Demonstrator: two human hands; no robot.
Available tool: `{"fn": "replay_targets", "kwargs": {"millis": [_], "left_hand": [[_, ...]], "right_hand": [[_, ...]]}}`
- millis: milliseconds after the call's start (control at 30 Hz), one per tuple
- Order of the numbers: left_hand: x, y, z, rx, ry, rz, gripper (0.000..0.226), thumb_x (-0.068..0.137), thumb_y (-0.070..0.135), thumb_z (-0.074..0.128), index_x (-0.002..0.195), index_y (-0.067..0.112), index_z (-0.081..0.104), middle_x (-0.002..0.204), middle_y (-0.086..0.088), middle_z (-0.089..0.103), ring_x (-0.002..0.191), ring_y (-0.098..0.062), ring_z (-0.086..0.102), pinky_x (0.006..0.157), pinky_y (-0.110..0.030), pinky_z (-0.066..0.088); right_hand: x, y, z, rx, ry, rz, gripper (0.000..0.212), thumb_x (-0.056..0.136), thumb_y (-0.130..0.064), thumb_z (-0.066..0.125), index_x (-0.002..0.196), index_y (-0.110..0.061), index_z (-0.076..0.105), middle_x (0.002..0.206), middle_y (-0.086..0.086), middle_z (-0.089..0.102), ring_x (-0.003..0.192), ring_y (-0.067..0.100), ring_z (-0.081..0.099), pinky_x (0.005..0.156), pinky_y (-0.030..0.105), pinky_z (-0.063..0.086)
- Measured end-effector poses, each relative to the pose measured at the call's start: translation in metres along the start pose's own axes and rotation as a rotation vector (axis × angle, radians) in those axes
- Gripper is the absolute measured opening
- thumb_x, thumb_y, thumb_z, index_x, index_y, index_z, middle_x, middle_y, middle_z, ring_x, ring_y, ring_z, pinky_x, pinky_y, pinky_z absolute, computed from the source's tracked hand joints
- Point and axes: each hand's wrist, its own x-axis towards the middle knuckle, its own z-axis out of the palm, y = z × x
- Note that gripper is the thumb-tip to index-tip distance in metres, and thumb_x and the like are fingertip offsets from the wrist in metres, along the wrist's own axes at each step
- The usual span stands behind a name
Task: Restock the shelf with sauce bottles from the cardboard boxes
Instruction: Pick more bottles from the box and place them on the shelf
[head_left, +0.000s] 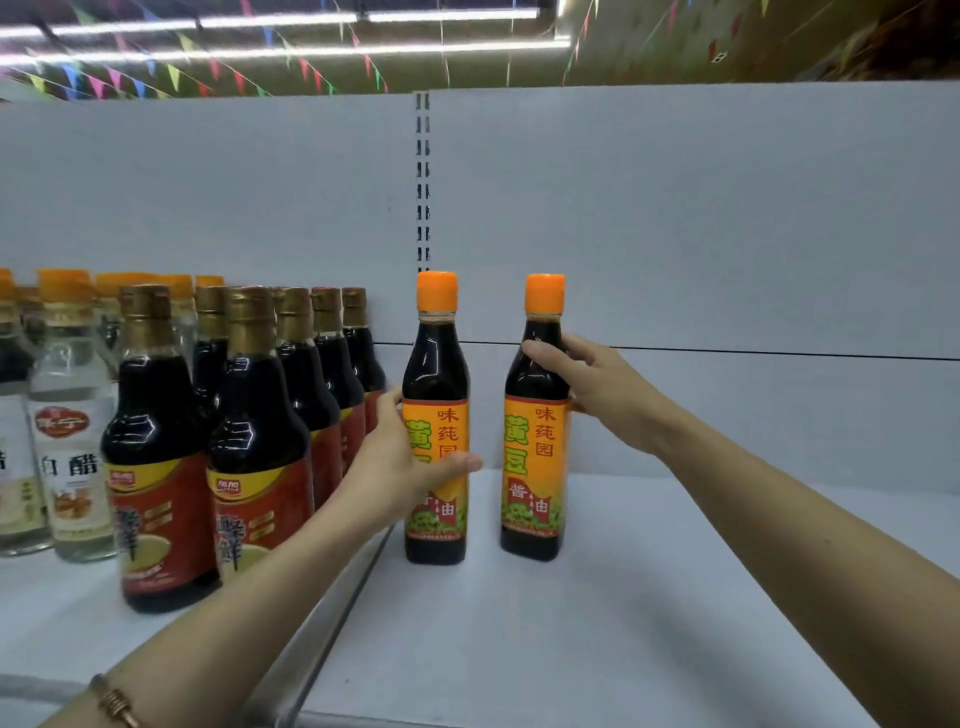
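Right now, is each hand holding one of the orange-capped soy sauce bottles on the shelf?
Yes, the left hand grips the left orange-capped soy sauce bottle at its label, and the right hand grips the right one at its shoulder.

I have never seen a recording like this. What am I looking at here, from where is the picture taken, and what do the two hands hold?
There is no machine: a person wears a camera on the head, so the one picture looks forward and down at their own arms. They stand at a white shop shelf. The left hand grips one orange-capped sauce bottle around its label. The right hand grips a second orange-capped bottle at its shoulder. Both bottles stand upright on the shelf, apart from each other. To the left stand rows of gold-capped dark bottles and clear vinegar bottles.
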Motion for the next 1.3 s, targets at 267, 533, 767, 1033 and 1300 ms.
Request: {"fn": "replay_targets", "kwargs": {"millis": [267,533,767,1033,1300], "left_hand": [[0.017,-0.031,0.007,0.227,0.030,-0.069,0.094,0.074,0.027,0.081,0.145,0.023,0.020,0.130,-0.004,0.038,0.105,-0.012,0.044,0.094,-0.035,0.044],[0.044,-0.048,0.020,0.324,0.077,-0.121,0.057,0.072,0.034,0.081,0.116,0.014,0.051,0.112,-0.004,0.059,0.098,-0.020,0.062,0.081,-0.036,0.055],[0.065,-0.056,0.024,0.359,0.091,-0.162,0.058,0.072,0.035,0.080,0.116,0.011,0.050,0.111,-0.007,0.058,0.096,-0.024,0.063,0.082,-0.042,0.056],[0.081,-0.057,0.026,0.332,0.055,-0.182,0.061,0.078,0.030,0.078,0.125,0.008,0.047,0.121,-0.010,0.050,0.104,-0.027,0.059,0.089,-0.042,0.053],[0.095,-0.064,0.039,0.290,0.085,-0.206,0.060,0.082,0.025,0.074,0.127,0.004,0.041,0.124,-0.013,0.049,0.110,-0.032,0.056,0.092,-0.044,0.051]], "right_hand": [[-0.010,0.027,0.019,-0.035,-0.064,0.002,0.077,0.088,-0.023,0.069,0.146,-0.043,0.022,0.129,-0.008,0.045,0.114,0.018,0.055,0.065,0.016,0.051],[0.019,0.031,0.045,-0.100,0.025,-0.077,0.080,0.083,-0.014,0.075,0.146,-0.030,0.029,0.105,-0.020,0.050,0.087,-0.007,0.053,0.060,0.008,0.045],[0.049,0.047,0.061,-0.114,0.159,-0.017,0.074,0.081,-0.018,0.078,0.140,-0.026,0.035,0.090,-0.022,0.052,0.089,0.006,0.060,0.088,0.036,0.052],[0.064,0.051,0.066,-0.126,0.196,0.020,0.075,0.084,-0.016,0.074,0.145,-0.019,0.030,0.113,-0.004,0.053,0.098,0.011,0.053,0.083,0.029,0.046],[0.077,0.061,0.066,-0.233,0.264,0.056,0.077,0.083,-0.022,0.076,0.145,-0.023,0.032,0.133,0.006,0.042,0.117,0.019,0.050,0.089,0.031,0.046]]}}
